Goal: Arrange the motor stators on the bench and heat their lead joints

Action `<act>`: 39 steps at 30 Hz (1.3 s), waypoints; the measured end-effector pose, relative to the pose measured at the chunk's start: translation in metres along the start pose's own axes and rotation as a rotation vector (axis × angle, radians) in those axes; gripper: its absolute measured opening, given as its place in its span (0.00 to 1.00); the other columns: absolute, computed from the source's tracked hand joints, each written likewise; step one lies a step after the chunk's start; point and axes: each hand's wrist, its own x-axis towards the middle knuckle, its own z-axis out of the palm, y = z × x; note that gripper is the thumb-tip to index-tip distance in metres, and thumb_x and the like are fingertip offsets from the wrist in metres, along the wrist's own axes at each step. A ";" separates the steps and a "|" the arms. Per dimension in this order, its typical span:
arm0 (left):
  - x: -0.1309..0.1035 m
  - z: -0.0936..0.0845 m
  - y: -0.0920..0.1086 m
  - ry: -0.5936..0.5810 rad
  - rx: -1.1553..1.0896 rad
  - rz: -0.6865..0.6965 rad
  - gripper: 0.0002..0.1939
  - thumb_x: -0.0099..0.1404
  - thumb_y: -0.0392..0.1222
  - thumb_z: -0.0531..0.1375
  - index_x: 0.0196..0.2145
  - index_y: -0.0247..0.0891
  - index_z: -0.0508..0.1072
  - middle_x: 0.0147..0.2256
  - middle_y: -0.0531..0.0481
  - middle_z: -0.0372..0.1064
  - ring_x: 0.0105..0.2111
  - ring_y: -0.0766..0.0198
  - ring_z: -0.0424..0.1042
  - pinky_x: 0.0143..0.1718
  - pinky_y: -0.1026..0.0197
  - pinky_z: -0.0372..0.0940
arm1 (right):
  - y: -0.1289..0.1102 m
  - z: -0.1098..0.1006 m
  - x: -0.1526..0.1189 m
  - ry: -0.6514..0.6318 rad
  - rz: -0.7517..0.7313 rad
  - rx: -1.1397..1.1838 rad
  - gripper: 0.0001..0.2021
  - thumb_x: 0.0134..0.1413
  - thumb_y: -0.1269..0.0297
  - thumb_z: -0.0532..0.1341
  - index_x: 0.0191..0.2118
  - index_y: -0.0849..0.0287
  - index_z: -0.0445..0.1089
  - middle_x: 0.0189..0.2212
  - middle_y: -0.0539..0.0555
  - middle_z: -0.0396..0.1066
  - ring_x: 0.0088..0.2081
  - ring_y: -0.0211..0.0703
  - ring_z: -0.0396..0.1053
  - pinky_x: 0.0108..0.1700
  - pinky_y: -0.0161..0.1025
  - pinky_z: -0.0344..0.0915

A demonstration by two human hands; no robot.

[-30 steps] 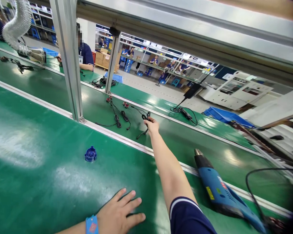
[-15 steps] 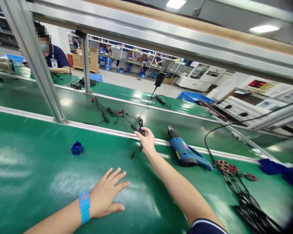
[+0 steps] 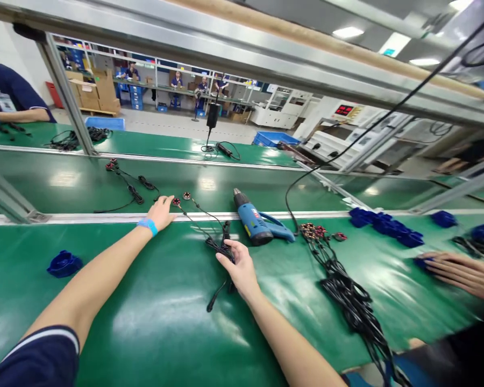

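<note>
My right hand (image 3: 242, 269) is closed on a coiled black cable (image 3: 214, 245), held low over the green bench. One cable end with a small black plug (image 3: 210, 307) hangs toward me. Two thin leads run from the coil to small round parts, a red one (image 3: 176, 202) and a paler one (image 3: 186, 195). My left hand (image 3: 161, 214), with a blue wrist strap, reaches over the white rail, fingers stretched out beside the red part. Whether its fingertips touch that part I cannot tell. A blue heat gun (image 3: 253, 221) lies right of the cable.
Several black cables with copper-coloured round ends (image 3: 342, 290) lie to the right. Blue plastic parts (image 3: 387, 226) sit beyond them, near another person's hands (image 3: 460, 273). A blue holder (image 3: 64, 264) lies at left. More cables (image 3: 134, 193) rest on the sunken strip behind the rail.
My right hand has drawn the coiled cable toward me from behind the rail, its round ends following. My left hand has moved forward to the rail. The view has turned right.
</note>
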 end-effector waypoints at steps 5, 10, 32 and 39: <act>0.063 0.012 0.018 -0.037 0.049 0.052 0.26 0.73 0.46 0.59 0.64 0.40 0.60 0.60 0.39 0.60 0.53 0.51 0.69 0.54 0.43 0.68 | -0.002 -0.019 0.013 -0.113 -0.059 -0.129 0.19 0.47 0.50 0.72 0.43 0.54 0.75 0.49 0.58 0.63 0.48 0.53 0.70 0.52 0.50 0.73; 0.099 0.014 0.032 -0.154 0.138 0.109 0.19 0.73 0.47 0.60 0.57 0.37 0.68 0.53 0.42 0.67 0.48 0.54 0.71 0.50 0.46 0.70 | -0.006 -0.029 0.015 -0.200 -0.084 -0.473 0.21 0.51 0.52 0.73 0.49 0.52 0.73 0.60 0.60 0.58 0.53 0.59 0.69 0.55 0.56 0.72; -0.129 -0.025 0.032 -0.325 0.220 0.113 0.19 0.70 0.48 0.60 0.56 0.41 0.69 0.63 0.45 0.59 0.43 0.54 0.76 0.48 0.53 0.72 | 0.010 -0.121 0.024 -0.503 0.045 -0.771 0.09 0.39 0.67 0.73 0.31 0.49 0.78 0.49 0.54 0.75 0.46 0.61 0.75 0.48 0.54 0.72; -0.189 -0.047 0.043 -0.158 0.214 0.117 0.33 0.64 0.58 0.67 0.60 0.42 0.64 0.66 0.40 0.53 0.42 0.50 0.76 0.42 0.51 0.72 | -0.029 -0.118 0.021 -0.659 -0.118 -0.598 0.27 0.47 0.50 0.74 0.55 0.46 0.74 0.60 0.55 0.67 0.60 0.61 0.66 0.60 0.56 0.67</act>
